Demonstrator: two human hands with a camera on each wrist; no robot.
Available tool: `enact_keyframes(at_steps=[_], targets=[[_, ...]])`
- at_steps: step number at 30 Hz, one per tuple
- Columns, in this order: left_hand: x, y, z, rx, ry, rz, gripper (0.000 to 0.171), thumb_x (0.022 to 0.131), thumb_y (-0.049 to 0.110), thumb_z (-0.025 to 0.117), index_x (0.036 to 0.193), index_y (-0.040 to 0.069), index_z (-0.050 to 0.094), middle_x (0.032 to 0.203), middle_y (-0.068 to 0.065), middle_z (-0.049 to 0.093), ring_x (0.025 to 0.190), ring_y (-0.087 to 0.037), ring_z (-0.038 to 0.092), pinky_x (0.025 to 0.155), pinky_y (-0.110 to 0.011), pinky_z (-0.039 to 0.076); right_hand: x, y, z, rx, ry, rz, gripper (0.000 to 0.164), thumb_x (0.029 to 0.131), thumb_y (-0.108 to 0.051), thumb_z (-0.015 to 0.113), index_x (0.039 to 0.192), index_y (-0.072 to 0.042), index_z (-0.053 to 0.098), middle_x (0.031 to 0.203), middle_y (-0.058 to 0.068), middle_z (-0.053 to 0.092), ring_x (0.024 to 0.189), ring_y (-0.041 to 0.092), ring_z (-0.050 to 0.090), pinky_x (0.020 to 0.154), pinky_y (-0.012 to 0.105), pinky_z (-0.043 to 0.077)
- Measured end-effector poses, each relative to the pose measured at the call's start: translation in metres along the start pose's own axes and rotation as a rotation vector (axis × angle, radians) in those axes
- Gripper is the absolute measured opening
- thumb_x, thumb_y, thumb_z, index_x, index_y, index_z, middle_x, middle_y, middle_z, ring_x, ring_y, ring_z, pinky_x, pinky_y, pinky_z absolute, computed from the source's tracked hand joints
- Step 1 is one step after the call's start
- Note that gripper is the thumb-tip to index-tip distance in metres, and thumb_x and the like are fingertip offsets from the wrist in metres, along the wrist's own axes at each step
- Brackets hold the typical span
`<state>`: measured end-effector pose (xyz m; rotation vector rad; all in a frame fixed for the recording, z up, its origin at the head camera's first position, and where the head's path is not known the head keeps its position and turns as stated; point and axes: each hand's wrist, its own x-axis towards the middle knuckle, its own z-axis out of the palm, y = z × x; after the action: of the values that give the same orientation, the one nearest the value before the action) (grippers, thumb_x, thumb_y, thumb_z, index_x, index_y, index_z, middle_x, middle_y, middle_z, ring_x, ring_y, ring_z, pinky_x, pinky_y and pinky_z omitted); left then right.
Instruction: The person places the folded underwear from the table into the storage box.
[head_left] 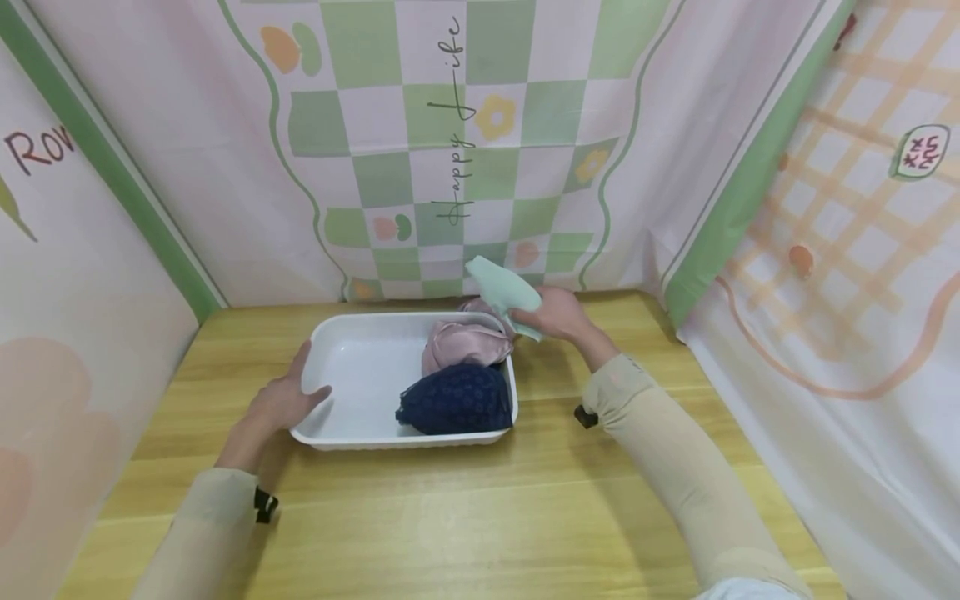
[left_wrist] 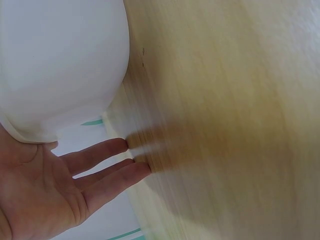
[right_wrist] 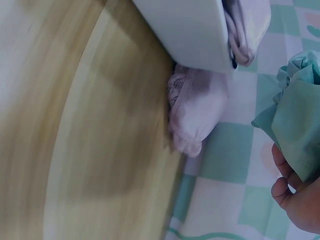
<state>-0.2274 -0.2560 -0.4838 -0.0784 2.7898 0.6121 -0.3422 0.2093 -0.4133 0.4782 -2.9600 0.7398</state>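
In the head view my right hand (head_left: 560,314) pinches a limp mint-green satin cloth (head_left: 501,286) above the back right corner of a white tray (head_left: 360,350). Its gathered edge shows in the right wrist view. Inside the tray's right half lie a bunched pink satin cloth (head_left: 467,346) and a dark navy, patterned fabric bundle (head_left: 457,400). A pale pink bundle with lace (right_wrist: 197,107) rests on the table behind the tray's back right corner. My left hand (head_left: 283,398) rests at the tray's left end, thumb over the rim, the other fingers straight outside it (left_wrist: 117,182).
The tray stands on a wood-grain table (head_left: 420,517). Along the table's back edge hangs a green-and-white checked curtain (head_left: 435,167). Printed white curtains (head_left: 847,358) close off both sides.
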Motion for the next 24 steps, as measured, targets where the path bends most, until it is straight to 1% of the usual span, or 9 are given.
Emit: enact_keyframes(at_steps=[1, 4, 8, 12, 15, 20, 24], targets=[[0.0, 0.0, 0.0, 0.003, 0.002, 0.002, 0.099, 0.098, 0.059, 0.047, 0.158, 0.018, -0.022, 0.138, -0.04, 0.048, 0.097, -0.039, 0.064, 0.087, -0.057, 0.052, 0.001, -0.002, 0.0, -0.005, -0.005, -0.006, 0.042, 0.083, -0.053, 0.067, 0.092, -0.012, 0.068, 0.083, 0.008, 0.071, 0.074, 0.025, 0.062, 0.065, 0.035, 0.048], [0.0, -0.001, 0.001, 0.01, 0.013, 0.018, 0.099, 0.099, 0.058, 0.046, 0.158, 0.017, -0.022, 0.138, -0.041, 0.048, 0.1, -0.044, 0.065, 0.088, -0.058, 0.052, 0.002, -0.01, 0.0, -0.013, -0.015, -0.035, 0.041, 0.083, -0.053, 0.067, 0.092, -0.014, 0.067, 0.082, 0.006, 0.071, 0.073, 0.024, 0.062, 0.064, 0.034, 0.047], [0.0, -0.001, 0.001, 0.012, 0.024, 0.03, 0.098, 0.099, 0.056, 0.047, 0.158, 0.016, -0.021, 0.141, -0.04, 0.046, 0.109, -0.051, 0.062, 0.091, -0.061, 0.05, 0.003, -0.021, 0.001, -0.026, -0.022, -0.077, 0.038, 0.082, -0.053, 0.067, 0.085, -0.015, 0.064, 0.077, 0.004, 0.069, 0.069, 0.022, 0.06, 0.061, 0.033, 0.045], [0.001, -0.001, 0.001, 0.014, 0.023, 0.032, 0.099, 0.099, 0.056, 0.047, 0.158, 0.016, -0.022, 0.141, -0.04, 0.045, 0.11, -0.052, 0.061, 0.091, -0.061, 0.05, 0.003, -0.032, 0.002, -0.027, -0.035, -0.096, 0.036, 0.081, -0.052, 0.068, 0.081, -0.016, 0.062, 0.074, 0.002, 0.067, 0.066, 0.021, 0.059, 0.058, 0.032, 0.044], [0.001, -0.001, 0.001, 0.019, 0.023, 0.036, 0.099, 0.099, 0.056, 0.047, 0.157, 0.016, -0.022, 0.141, -0.041, 0.045, 0.11, -0.053, 0.061, 0.09, -0.061, 0.05, 0.003, -0.039, 0.002, -0.037, -0.046, -0.109, 0.037, 0.08, -0.052, 0.069, 0.082, -0.016, 0.063, 0.074, 0.002, 0.067, 0.066, 0.021, 0.059, 0.058, 0.032, 0.044], [0.001, -0.001, 0.001, 0.02, 0.024, 0.041, 0.099, 0.099, 0.055, 0.047, 0.157, 0.015, -0.022, 0.14, -0.041, 0.047, 0.108, -0.052, 0.062, 0.088, -0.06, 0.051, 0.006, -0.048, 0.003, -0.085, -0.071, -0.133, 0.039, 0.081, -0.053, 0.068, 0.087, -0.015, 0.064, 0.075, 0.002, 0.067, 0.067, 0.02, 0.059, 0.058, 0.032, 0.044], [0.0, -0.001, 0.001, 0.021, 0.023, 0.04, 0.099, 0.099, 0.055, 0.047, 0.157, 0.015, -0.022, 0.139, -0.041, 0.047, 0.106, -0.051, 0.063, 0.087, -0.059, 0.052, 0.009, -0.054, 0.005, -0.104, -0.088, -0.146, 0.039, 0.08, -0.053, 0.069, 0.088, -0.015, 0.063, 0.075, 0.001, 0.066, 0.066, 0.019, 0.057, 0.058, 0.032, 0.044]])
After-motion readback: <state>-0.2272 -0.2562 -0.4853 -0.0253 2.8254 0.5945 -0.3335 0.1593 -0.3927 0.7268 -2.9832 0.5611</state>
